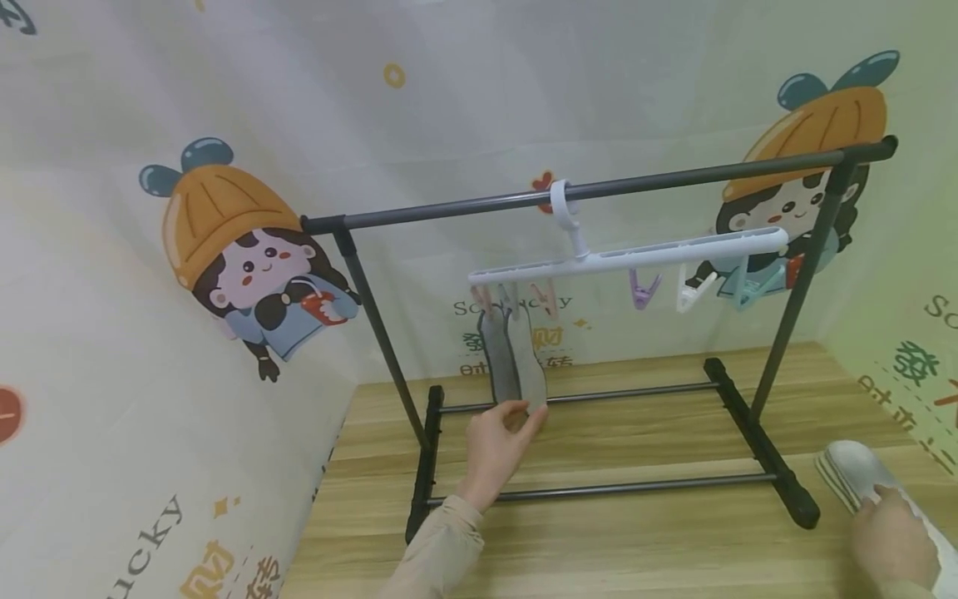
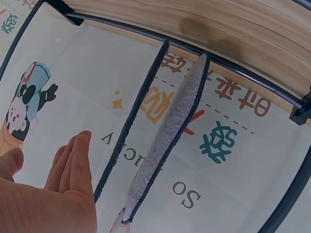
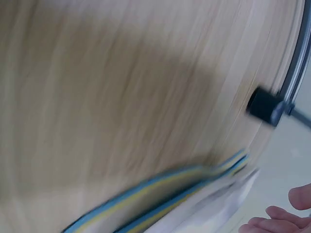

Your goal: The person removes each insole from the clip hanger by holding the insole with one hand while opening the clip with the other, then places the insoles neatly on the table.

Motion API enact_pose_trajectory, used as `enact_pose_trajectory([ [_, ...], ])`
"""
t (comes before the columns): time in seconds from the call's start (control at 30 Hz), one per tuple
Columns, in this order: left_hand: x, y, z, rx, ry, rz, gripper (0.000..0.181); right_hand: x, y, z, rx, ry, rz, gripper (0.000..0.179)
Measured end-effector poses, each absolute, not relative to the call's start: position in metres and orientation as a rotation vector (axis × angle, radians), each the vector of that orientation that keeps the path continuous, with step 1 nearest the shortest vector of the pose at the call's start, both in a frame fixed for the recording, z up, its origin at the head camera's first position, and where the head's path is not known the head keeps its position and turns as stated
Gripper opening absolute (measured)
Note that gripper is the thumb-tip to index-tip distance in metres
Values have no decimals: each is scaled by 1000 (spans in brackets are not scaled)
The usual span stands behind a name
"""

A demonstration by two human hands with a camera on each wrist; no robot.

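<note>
Two insoles hang from clips at the left end of a white hanger (image 1: pixel 629 259): a dark-grey-faced insole (image 1: pixel 500 353) and a paler insole (image 1: pixel 528 362) beside it. In the left wrist view the fuzzy insole (image 2: pixel 167 133) has dark blue edging. My left hand (image 1: pixel 494 449) is at their lower ends in the head view; in its wrist view the thumb stands apart from straight fingers (image 2: pixel 77 165), with nothing between. On the right, my right hand (image 1: pixel 894 537) is over a stack of white insoles (image 1: pixel 856 466), its fingers loosely bent in the right wrist view. Blue and yellow layers edge the stacked insoles (image 3: pixel 194 189).
The hanger hooks over the top bar (image 1: pixel 449 208) of a dark rack standing on the wooden table (image 1: pixel 629 532). An unused pink clip (image 1: pixel 545 299), purple clip (image 1: pixel 644 291), white clip (image 1: pixel 694 291) and teal clip (image 1: pixel 748 287) hang below it. Printed cloth (image 1: pixel 449 100) surrounds the table.
</note>
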State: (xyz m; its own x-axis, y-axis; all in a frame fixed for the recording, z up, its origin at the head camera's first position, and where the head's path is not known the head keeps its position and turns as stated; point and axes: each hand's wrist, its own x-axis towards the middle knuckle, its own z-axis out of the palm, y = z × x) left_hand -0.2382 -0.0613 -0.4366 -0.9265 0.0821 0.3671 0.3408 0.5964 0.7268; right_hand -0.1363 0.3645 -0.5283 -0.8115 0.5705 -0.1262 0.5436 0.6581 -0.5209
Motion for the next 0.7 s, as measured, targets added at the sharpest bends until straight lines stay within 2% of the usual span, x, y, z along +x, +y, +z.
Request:
enact_pose_trajectory([
  [0.27, -241, -68, -436, -313, -2524, -1218, 44, -160, 312, -529, -451, -2743, 828, 34],
  [0.43, -242, -71, -434, -312, -2516, -1215, 42, -178, 271, -529, -408, -2766, 915, 42],
  [0.7, -241, -77, -433, -299, -2523, -1225, 43, -194, 219, -527, -238, -2723, 929, 36],
])
